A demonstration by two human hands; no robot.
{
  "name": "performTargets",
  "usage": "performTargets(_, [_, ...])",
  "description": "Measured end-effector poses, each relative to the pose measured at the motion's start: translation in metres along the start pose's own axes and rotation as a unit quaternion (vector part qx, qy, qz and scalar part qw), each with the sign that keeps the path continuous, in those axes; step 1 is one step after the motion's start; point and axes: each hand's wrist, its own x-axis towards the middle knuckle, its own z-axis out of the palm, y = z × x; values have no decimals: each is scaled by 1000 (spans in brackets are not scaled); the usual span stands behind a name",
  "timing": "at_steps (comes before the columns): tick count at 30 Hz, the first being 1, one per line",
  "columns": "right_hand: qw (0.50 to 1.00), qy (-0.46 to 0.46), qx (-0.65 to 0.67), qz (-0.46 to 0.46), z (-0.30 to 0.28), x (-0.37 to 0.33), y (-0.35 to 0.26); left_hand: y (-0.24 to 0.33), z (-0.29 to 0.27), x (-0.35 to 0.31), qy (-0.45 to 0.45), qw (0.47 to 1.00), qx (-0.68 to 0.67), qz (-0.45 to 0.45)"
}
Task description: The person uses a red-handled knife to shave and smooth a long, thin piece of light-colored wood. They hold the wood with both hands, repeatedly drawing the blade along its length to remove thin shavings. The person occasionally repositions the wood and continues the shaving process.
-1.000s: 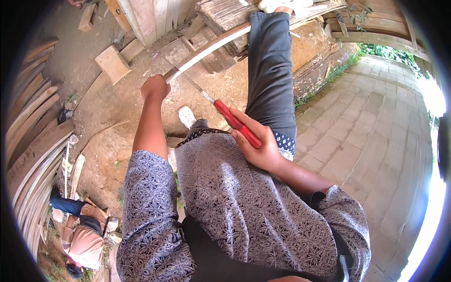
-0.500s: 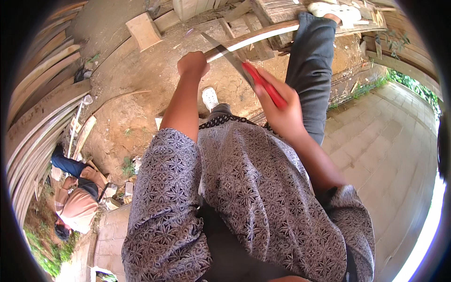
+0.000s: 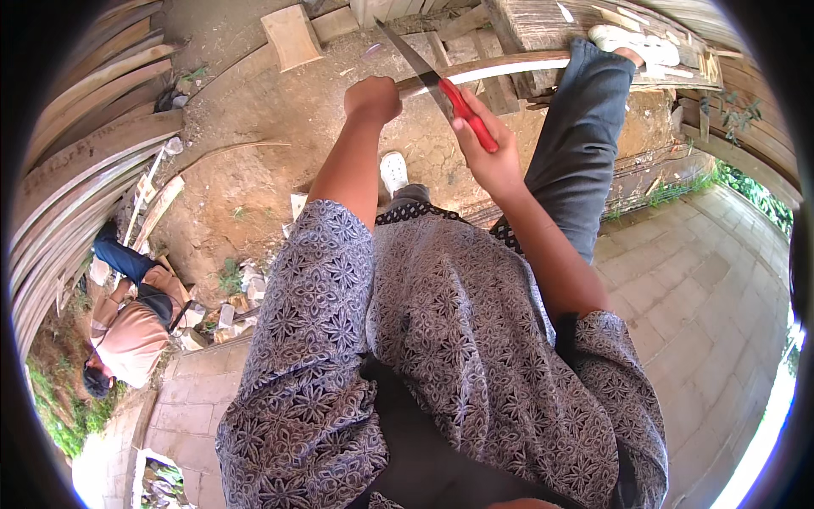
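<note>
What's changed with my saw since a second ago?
Your right hand has pushed the saw forward, away from your body, bringing its handle close to the strip. The view swung too. Nothing was taken up or let go: your left hand keeps its grip on the strip, and your right foot stays on the timber.

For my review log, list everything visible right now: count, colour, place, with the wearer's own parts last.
curved wooden strip: 1, brown with pale edge, top centre
handsaw: 1, red handle, dark blade, seen across the strip
concave-sided wooden block: 1, tan, upper left
weathered timber slab: 1, brown, upper right
planks: several, brown, left
dirt ground: 1, tan-brown, centre-left
paving: 2 areas, greyish, right and lower left
co-worker: 1, peach top, blue trousers, lower left
shoes: 2, white, on slab and ground
patterned shirt: 1, grey-black, centre
left hand: 1, bare, gripping strip's end
right hand: 1, bare, around saw handle
</note>
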Motion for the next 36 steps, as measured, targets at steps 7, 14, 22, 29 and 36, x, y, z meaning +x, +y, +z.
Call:
performTargets(7, [1000,0,19,-6,2,-27,15,2,21,-7,77,997,12,-5])
performTargets(14, [999,5,-52,-14,2,10,-23,-2,45,-2,179,984,16,9])
performTargets(22, [985,-47,-25,166,-22,42,-50,-12,27,-1,171,975,102,99])
performTargets(29, [995,-24,-43,82,-14,28,-27,-9,20,6,-1,998,11,62])
performTargets(36, [981,-114,-55,145,-26,51,-70,-5,36,-2,77,996,33,34])
